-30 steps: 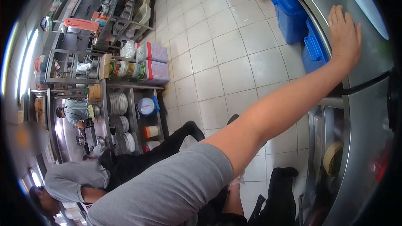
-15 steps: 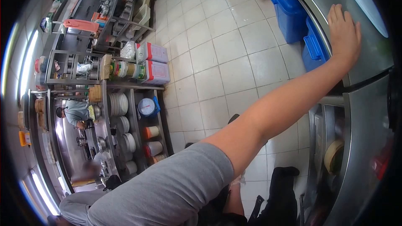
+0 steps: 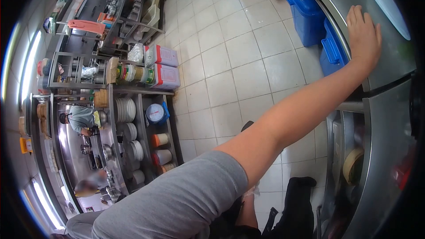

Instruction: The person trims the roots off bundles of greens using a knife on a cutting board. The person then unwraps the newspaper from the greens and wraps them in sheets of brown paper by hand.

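My left arm, in a grey short sleeve, reaches across the view to the right. My left hand (image 3: 365, 37) lies palm down on a stainless steel surface (image 3: 383, 59), its fingers stretched and slightly apart. It holds nothing. Just beyond the fingers lies a long pale blue-white flat piece (image 3: 387, 6) whose kind I cannot make out. Below my left elbow shows a bare strip of my right forearm (image 3: 249, 212), with a bit of clear plastic near its end. My right hand is mostly hidden behind the left arm, so its fingers do not show.
Blue lidded bins (image 3: 305, 13) stand beside the steel unit. Under it, a round wooden-rimmed piece (image 3: 353, 166) sits on a shelf. On the left, a rack holds stacked white plates (image 3: 125, 109), a blue scale (image 3: 156, 113) and tins (image 3: 166, 75). A co-worker (image 3: 82, 117) stands behind it.
My left hand stays flat on the steel surface. Grey cloth at the bottom left has shifted downward, and the blurred shape near the rack's lower end has moved slightly.
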Motion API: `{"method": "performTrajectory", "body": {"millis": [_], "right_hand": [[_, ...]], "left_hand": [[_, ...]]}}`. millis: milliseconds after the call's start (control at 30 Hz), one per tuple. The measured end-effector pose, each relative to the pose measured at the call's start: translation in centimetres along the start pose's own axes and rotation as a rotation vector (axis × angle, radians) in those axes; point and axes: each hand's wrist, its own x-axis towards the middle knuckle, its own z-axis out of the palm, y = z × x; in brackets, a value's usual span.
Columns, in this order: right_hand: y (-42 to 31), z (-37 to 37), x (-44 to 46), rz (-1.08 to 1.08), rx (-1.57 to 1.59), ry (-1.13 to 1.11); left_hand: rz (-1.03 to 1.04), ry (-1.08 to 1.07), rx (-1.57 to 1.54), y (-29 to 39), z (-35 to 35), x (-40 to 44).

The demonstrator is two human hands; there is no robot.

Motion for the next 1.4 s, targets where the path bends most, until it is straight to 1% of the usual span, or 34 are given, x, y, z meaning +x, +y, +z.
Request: {"method": "performTrajectory", "body": {"millis": [133, 300, 400, 633, 700, 833, 900, 1000, 1200, 1300, 1400], "right_hand": [[0.6, -1.0, 0.7, -0.061, -0.068, -0.057], [-0.1, 0.1, 0.1, 0.023, 0.001, 0.007], [-0.2, 0.3, 0.0, 0.032, 0.014, 0.016], [0.6, -1.4, 1.3, 0.04, 0.078, -0.02], [0.7, -1.4, 1.5, 0.013, -0.013, -0.018], [0.9, -2.4, 1.9, 0.03, 0.028, -0.035], [0.8, -1.9, 1.7, -0.009, -0.061, -0.068], [1.0, -1.6, 1.8, -0.038, -0.08, -0.067], [0.6, -0.8, 0.9, -0.035, -0.058, -0.058], [0.0, -0.3, 0.4, -0.016, -0.048, -0.047], [-0.2, -1.0, 0.8, -0.008, -0.049, -0.012]], "left_hand": [[0.002, 0.007, 0.008, 0.0, 0.0, 0.0], [0.016, 0.02, 0.013, 0.0, 0.0, 0.0], [0.01, 0.009, -0.004, 0.1, -0.2, 0.0], [0.022, -0.009, 0.016, 0.1, -0.4, 0.2], [0.042, -0.001, 0.051, -0.1, -0.2, 0.2], [0.035, -0.016, 0.064, -0.3, 0.0, 0.2], [0.049, 0.004, 0.08, -0.2, -0.1, 0.2], [0.043, 0.005, 0.04, -0.1, -0.2, 0.3], [-0.006, -0.079, 0.018, 0.1, -0.6, 0.2], [0.013, -0.033, 0.019, 0.0, -0.4, 0.2], [-0.004, -0.055, 0.005, 0.1, -0.4, 0.2]]}}
